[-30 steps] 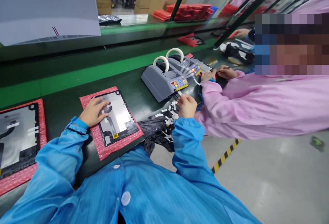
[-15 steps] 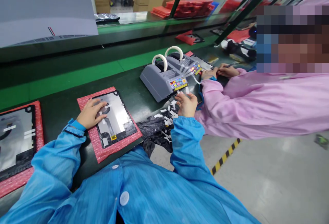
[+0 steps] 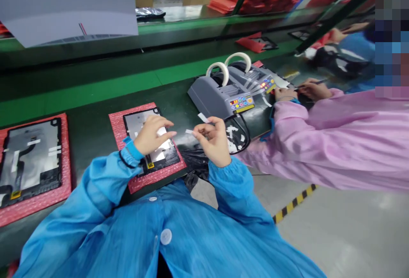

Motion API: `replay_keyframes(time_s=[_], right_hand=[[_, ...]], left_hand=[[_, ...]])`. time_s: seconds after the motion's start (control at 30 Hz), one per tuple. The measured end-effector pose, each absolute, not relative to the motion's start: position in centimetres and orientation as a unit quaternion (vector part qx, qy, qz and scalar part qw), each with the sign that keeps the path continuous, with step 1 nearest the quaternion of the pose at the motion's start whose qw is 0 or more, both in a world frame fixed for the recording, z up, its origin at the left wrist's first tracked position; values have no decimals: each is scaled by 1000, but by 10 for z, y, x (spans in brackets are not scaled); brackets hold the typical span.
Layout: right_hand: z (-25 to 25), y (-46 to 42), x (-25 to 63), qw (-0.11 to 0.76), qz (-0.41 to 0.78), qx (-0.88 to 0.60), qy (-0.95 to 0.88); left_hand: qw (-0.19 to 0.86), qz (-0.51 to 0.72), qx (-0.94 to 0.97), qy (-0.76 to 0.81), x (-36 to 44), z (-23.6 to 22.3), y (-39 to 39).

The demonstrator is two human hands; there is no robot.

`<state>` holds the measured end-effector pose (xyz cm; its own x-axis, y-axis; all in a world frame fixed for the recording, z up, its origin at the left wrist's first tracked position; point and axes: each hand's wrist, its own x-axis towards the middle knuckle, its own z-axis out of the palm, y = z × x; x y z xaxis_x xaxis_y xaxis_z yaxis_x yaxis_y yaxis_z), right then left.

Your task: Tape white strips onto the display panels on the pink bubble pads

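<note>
My right hand point(image 3: 213, 139) is closed in a pinch on white tape pieces; one tape strip point(image 3: 203, 118) stands up from the fingers, and a smaller tape piece point(image 3: 189, 132) sticks out at the thumb tip. My left hand point(image 3: 154, 133) hovers over the screen panel point(image 3: 169, 159), thumb and fingers apart, holding nothing and reaching toward the right hand. The panel lies flat, silvery with a black border, on a pink bubble-wrap sheet point(image 3: 140, 184). My left hand hides part of the panel. Beyond my right hand stands a grey tape dispenser point(image 3: 211, 99) with a white roll.
Another screen panel point(image 3: 35, 159) lies at the left on pink wrap. A second tape dispenser point(image 3: 246, 73) stands behind the first. Scraps of white tape point(image 3: 234, 135) lie on a black bag point(image 3: 194, 161) at the table edge. A co-worker's pink sleeve point(image 3: 306, 129) is close at the right.
My right hand has come left from the dispenser, carrying tape pieces. My left hand has lifted off the panel and moved right toward it. The view has shifted slightly.
</note>
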<state>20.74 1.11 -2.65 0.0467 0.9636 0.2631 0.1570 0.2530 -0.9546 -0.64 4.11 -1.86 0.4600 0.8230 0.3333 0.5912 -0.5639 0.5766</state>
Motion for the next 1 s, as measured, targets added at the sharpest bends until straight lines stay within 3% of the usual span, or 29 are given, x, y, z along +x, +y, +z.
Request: replay_keyframes(time_s=[0.17,0.53,0.7,0.87,1.0], right_hand=[[-27,18,181,466,446,-452,-616],[-43,29,174,470,521,-467,-539],[-56,44,167,456,516,-494,-531],[-72,59,161,386,496,-551,-549],[-74,59,160,359,470,-574,-566]], left_hand=[[250,288,825,417,6,-17,40],[296,293,771,481,-3,-38,39],[263,227,745,569,3,-39,39],[198,153,727,640,12,-44,40],[205,129,723,647,16,-48,39]])
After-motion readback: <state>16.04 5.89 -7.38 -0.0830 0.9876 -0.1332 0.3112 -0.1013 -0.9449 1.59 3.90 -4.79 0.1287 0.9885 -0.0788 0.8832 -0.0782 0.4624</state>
